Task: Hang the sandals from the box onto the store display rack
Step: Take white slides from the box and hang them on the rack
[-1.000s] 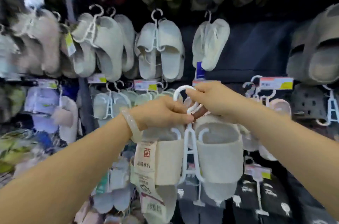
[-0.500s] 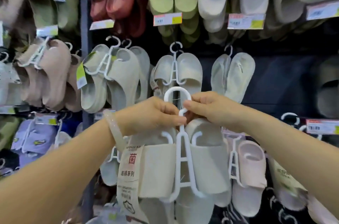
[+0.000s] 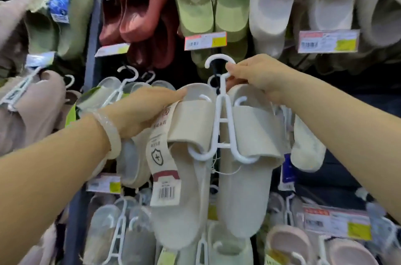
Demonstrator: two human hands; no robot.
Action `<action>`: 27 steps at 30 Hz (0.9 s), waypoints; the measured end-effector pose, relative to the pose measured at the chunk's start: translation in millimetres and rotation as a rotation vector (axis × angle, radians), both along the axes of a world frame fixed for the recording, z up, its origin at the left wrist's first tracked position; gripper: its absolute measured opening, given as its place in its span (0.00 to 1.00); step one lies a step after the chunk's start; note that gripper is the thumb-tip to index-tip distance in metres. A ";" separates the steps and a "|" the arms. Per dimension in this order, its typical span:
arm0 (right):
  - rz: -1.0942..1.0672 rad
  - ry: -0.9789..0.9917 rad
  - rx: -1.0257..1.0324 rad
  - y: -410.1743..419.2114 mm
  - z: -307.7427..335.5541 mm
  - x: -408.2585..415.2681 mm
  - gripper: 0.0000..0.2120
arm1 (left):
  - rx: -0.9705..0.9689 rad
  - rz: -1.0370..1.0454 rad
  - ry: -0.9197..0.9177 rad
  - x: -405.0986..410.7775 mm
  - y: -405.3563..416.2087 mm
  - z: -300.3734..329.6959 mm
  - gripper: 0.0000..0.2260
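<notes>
Since 0.5 s ago the left hand has left the neck of the white hanger and now grips the heel end of the left sandal of the cream pair, fingers curled round its edge. The right hand keeps pinching the hanger just under its hook. The pair has risen to a dark rack peg below the green sandals; the hook looks nearly over it, so hanging seems close.
</notes>
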State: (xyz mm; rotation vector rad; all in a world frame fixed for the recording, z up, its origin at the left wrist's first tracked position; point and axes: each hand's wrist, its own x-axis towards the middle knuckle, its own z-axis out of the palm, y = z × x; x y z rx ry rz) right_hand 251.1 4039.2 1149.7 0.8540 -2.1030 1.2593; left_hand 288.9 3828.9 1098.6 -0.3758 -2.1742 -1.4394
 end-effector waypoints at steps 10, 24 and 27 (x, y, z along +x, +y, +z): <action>0.023 0.025 -0.119 -41.0 47.0 -39.6 0.14 | -0.096 0.158 0.168 -35.7 -7.9 48.6 0.21; -0.105 0.106 -0.122 -52.2 36.0 -66.7 0.16 | -0.270 0.100 0.292 -80.7 -13.7 46.6 0.24; -0.137 0.089 -0.149 -51.6 48.5 -74.3 0.16 | -0.229 0.084 0.336 -83.5 -10.7 54.9 0.32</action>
